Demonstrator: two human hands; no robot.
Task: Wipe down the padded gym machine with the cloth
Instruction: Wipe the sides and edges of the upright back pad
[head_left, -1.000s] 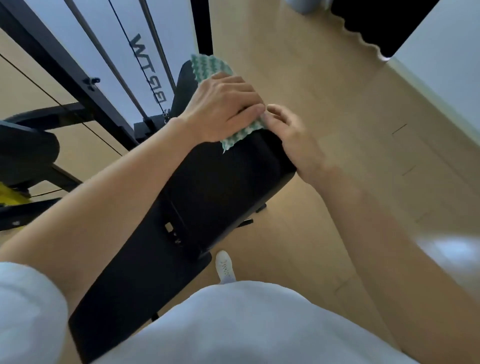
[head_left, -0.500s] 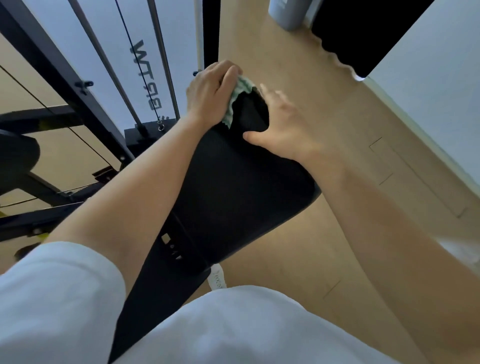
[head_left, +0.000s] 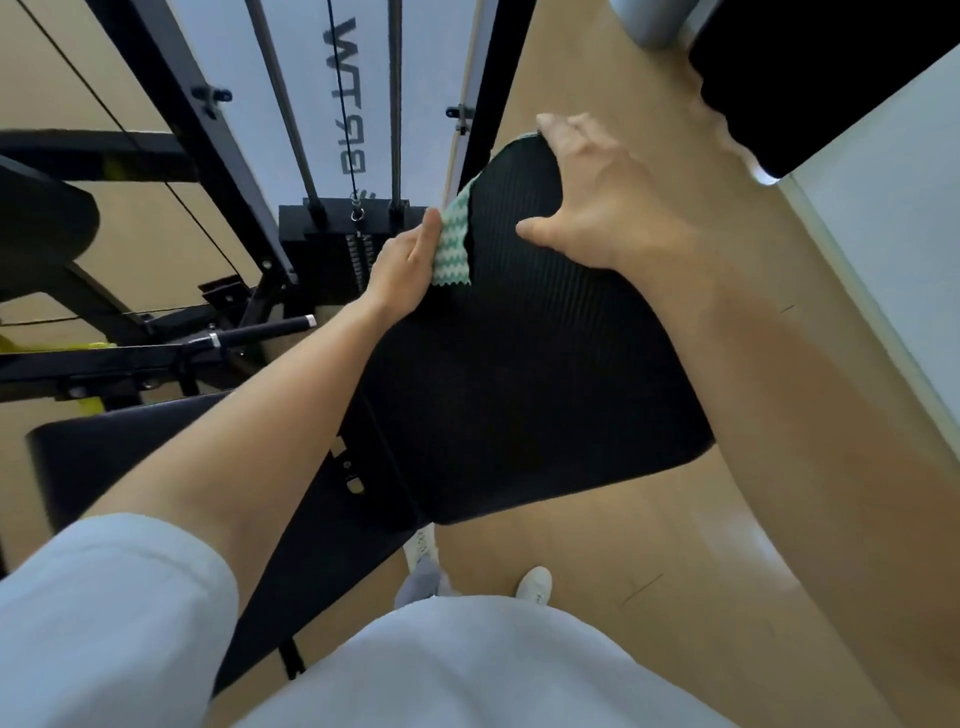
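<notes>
Along the left edge of the black pad (head_left: 519, 364), you are pressing the cloth (head_left: 453, 244) against the side wall with your left hand (head_left: 405, 265), grip closed on the fabric with the thumb lying along its near border. That hold is keeping the cloth flat to the narrow side face, which a loose drape would not be reaching. Your right hand (head_left: 608, 202) is sitting on top of the pad near its far end, fingers curling over the rounded tip and thumb spread onto the upper face; its grip is clamped on the pad, likely bracing it so the wiping pressure is not swinging it aside.

The cloth is looking thin and soft, white with green zigzag stripes and a pinked, saw-toothed edge; a corner of it is peeking out at the far tip under your right fingers. The pad is showing a fine ribbed, matte skin, cushioned, with rounded corners, widening toward you. Behind it the weight stack (head_left: 353, 244) is standing between smooth metal guide rods (head_left: 396, 104).
</notes>
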